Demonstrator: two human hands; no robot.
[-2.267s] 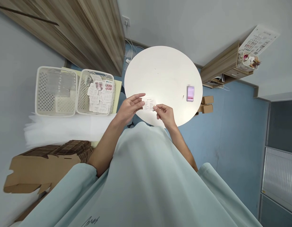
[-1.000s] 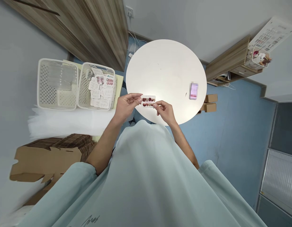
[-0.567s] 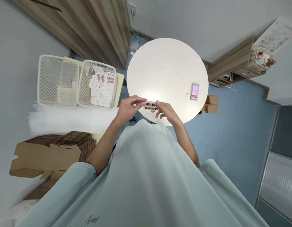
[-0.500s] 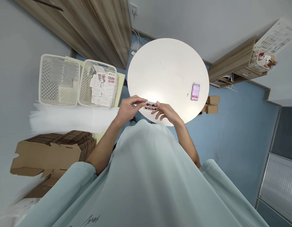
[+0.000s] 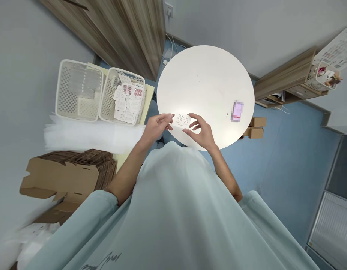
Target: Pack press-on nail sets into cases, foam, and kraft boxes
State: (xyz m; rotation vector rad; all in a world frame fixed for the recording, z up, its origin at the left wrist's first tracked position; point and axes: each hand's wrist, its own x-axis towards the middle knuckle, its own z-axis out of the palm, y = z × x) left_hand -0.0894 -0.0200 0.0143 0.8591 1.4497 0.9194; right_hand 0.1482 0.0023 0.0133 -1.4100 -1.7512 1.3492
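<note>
A small flat pack [image 5: 181, 120], looking like a pack of press-on nails, is held just over the near edge of the round white table [image 5: 204, 75]. Its white side with lines of small print faces up, and the red pieces are hidden beneath. My left hand [image 5: 158, 129] grips the left end of the pack between thumb and fingers. On the right, my right hand [image 5: 201, 133] holds it by the edges, index finger at the far corner and thumb at the near edge, its other fingers curled.
Left of the table stand a basket [image 5: 105, 97] of similar packs and another basket [image 5: 59, 90] with clear plastic packaging. White wrapping sheets [image 5: 91, 137] and folded cardboard boxes [image 5: 60, 174] lie nearer. A phone [image 5: 237, 111], blurred, rests on the table's right side.
The pack has been turned over: its red pieces faced up before, and now the printed white side does. My right hand's fingers have spread around its edges. The view has shifted slightly.
</note>
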